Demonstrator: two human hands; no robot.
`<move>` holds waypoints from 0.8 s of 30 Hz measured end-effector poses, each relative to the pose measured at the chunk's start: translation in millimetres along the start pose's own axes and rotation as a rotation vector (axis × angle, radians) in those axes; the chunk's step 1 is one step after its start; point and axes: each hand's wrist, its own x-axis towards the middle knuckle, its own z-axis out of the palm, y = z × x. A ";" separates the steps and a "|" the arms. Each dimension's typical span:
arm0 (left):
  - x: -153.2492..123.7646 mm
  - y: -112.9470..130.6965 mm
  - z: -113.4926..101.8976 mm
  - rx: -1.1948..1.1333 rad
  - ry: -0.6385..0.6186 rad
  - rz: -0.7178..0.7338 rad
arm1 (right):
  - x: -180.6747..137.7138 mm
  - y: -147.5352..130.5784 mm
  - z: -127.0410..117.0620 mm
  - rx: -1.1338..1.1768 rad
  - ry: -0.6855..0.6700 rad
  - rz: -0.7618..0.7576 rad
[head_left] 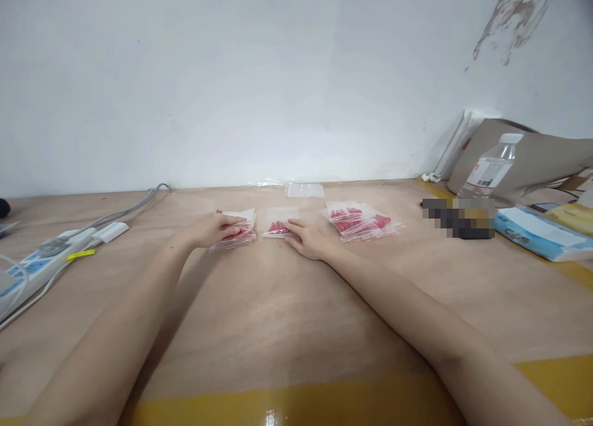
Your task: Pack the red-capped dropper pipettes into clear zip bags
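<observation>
Lying on the table (pixel 278 302), two hands touch small bags of red bits. The left hand (pixel 208 229) rests flat on one stack of bags (pixel 238 236). The right hand (pixel 310 239) presses spread fingers on one single bag (pixel 277 223). One more pile (pixel 365 223) sits near it, and one empty bag (pixel 304 190) lies behind.

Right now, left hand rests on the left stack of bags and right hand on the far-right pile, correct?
No. In the head view the right hand lies on the single middle bag, not the far-right pile. The left hand is on the left stack.
</observation>
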 end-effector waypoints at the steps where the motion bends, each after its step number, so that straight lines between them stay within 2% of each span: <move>1: -0.5 -2.1 -1.7 -0.007 0.007 0.015 | -1.6 0.5 0.5 0.008 0.042 0.006; 5: -4.7 -7.1 -11.3 -0.068 0.039 0.074 | -5.6 2.5 1.3 0.015 0.155 -0.006; 9: -12.0 -5.8 -24.1 -0.183 0.085 0.055 | -8.5 0.5 -1.8 -0.007 0.172 -0.011; 12: -13.0 2.6 -23.3 -0.364 0.164 0.014 | -11.7 -2.2 -6.5 -0.004 0.183 -0.015; 15: -4.3 23.8 -4.2 -0.574 0.386 -0.019 | -16.0 -2.4 -10.7 0.017 0.213 -0.031; 18: 12.2 55.5 27.8 -0.735 0.617 0.023 | -22.6 0.9 -14.0 0.043 0.260 0.022; 20: 23.6 76.6 49.0 -0.730 0.637 0.238 | -28.7 5.0 -17.1 0.062 0.284 0.062; 24: 40.1 104.6 78.5 -0.608 0.588 0.394 | -42.2 15.8 -25.6 0.032 0.330 -0.011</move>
